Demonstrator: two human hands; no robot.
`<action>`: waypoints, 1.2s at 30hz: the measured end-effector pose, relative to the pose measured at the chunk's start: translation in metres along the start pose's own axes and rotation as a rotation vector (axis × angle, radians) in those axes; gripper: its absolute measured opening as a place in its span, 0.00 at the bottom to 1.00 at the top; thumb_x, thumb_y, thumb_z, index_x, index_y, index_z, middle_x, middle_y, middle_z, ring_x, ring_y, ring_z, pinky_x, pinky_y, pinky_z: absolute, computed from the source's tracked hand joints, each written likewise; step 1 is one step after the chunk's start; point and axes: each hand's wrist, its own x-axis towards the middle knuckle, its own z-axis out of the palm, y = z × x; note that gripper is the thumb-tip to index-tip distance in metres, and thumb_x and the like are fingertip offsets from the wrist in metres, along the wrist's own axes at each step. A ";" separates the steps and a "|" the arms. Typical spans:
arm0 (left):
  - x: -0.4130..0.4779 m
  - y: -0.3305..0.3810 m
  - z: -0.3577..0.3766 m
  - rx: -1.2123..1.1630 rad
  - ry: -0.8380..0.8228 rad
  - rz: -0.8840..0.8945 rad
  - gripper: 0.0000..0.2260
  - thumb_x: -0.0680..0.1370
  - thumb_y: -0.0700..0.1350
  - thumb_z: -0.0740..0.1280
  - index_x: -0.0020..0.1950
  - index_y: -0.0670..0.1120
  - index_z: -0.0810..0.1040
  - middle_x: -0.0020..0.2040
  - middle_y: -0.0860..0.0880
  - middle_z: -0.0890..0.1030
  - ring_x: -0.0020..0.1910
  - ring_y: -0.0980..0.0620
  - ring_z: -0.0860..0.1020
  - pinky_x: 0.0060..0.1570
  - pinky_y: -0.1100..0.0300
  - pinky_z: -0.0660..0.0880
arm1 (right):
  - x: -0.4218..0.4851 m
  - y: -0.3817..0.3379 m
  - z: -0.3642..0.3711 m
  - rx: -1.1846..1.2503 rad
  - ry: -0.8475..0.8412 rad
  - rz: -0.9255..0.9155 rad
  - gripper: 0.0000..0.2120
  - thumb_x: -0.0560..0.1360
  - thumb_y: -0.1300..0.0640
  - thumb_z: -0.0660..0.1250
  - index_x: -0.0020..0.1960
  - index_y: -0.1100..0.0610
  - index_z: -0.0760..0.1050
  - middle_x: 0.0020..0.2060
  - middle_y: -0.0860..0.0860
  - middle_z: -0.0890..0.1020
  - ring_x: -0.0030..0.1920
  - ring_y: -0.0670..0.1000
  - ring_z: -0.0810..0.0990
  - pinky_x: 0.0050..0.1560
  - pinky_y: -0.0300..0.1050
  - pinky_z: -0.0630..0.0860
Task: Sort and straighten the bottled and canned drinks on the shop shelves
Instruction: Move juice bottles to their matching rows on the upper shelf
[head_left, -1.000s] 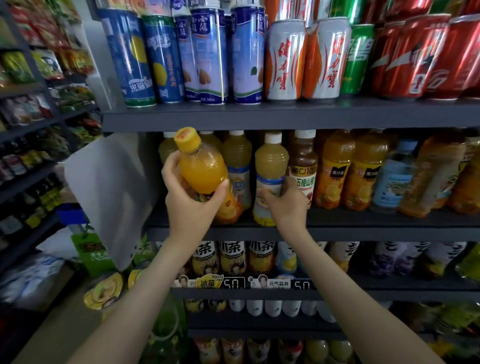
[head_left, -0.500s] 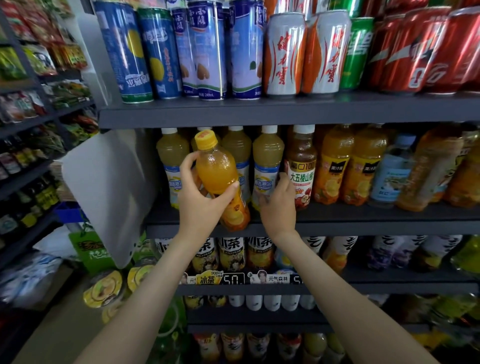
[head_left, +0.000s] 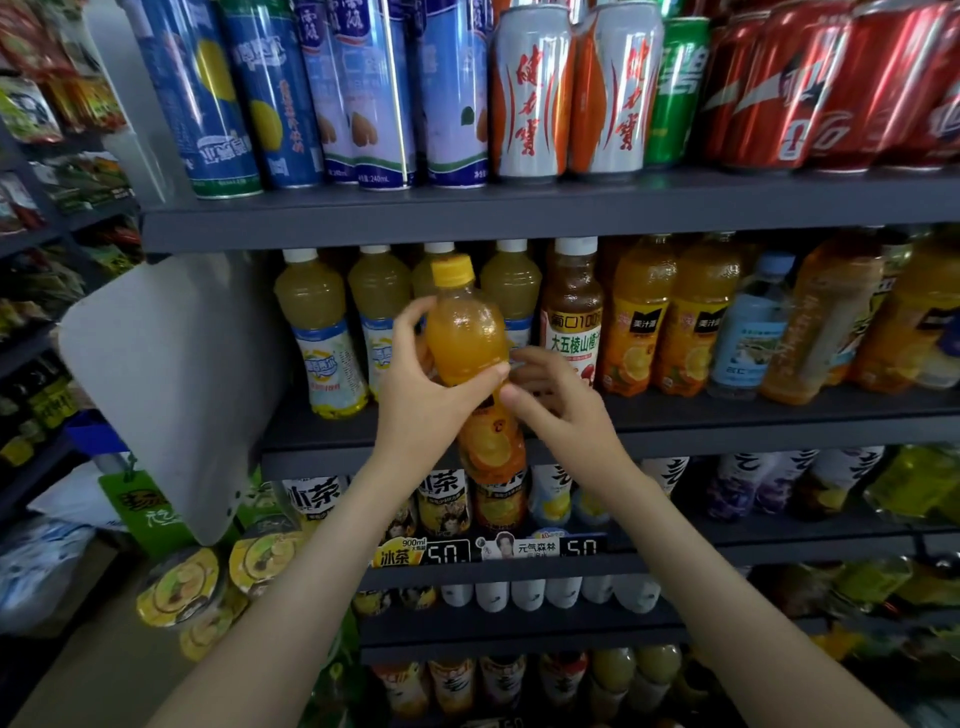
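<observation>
Shelves (head_left: 571, 208) dark grey, drink-stocked; racks (head_left: 47, 119) at left, seemingly snack packets.

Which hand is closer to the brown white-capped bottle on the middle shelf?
Right. The right hand is just below-left of the brown bottle; the left hand is farther left, gripping the orange bottle.

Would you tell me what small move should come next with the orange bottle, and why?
Probably carry it right, toward the similar bottles. The left hand grips the orange bottle off the shelf, in front of pale yellow bottles it doesn't match. The right hand hovers beside it, holding nothing.
</observation>
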 end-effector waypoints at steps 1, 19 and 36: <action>0.002 0.002 0.006 -0.015 -0.023 -0.018 0.34 0.67 0.46 0.78 0.67 0.55 0.64 0.60 0.54 0.75 0.52 0.62 0.78 0.49 0.66 0.77 | -0.004 -0.002 -0.005 -0.015 -0.060 0.019 0.23 0.73 0.50 0.70 0.66 0.50 0.67 0.53 0.40 0.76 0.53 0.36 0.75 0.50 0.28 0.72; 0.018 -0.007 0.111 0.488 -0.030 0.153 0.26 0.77 0.45 0.67 0.72 0.43 0.62 0.68 0.45 0.69 0.67 0.49 0.67 0.60 0.65 0.63 | -0.035 0.031 -0.105 0.119 0.526 0.217 0.14 0.68 0.53 0.76 0.51 0.46 0.76 0.46 0.44 0.83 0.49 0.46 0.82 0.53 0.53 0.80; 0.030 -0.009 0.151 0.510 0.097 0.064 0.36 0.72 0.46 0.73 0.73 0.44 0.58 0.68 0.39 0.64 0.67 0.41 0.64 0.65 0.50 0.65 | -0.040 0.047 -0.117 0.141 0.509 0.153 0.15 0.70 0.57 0.75 0.51 0.44 0.76 0.48 0.44 0.83 0.50 0.43 0.81 0.56 0.51 0.78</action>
